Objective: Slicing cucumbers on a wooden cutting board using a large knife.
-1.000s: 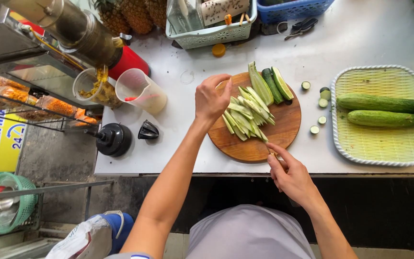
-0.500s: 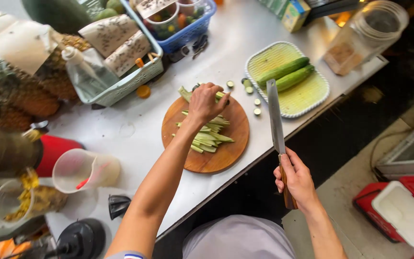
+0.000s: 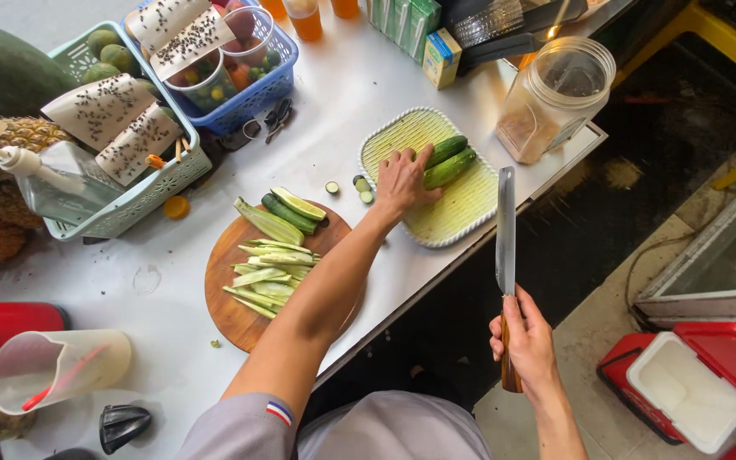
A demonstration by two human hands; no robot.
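Bare arms and a grey shirt

The left hand [image 3: 402, 181] and right hand [image 3: 527, 345] are bare, and so are both arms. The grey short sleeve has a tiny stripe patch (red, white, blue) near the round wooden board [image 3: 232, 311].

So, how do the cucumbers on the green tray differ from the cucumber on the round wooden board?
The cucumbers on the green tray are whole, and the left hand rests on them. The cucumber on the wooden board is cut into long strips and lies untouched. Both are green; the right hand holds a knife off the table.
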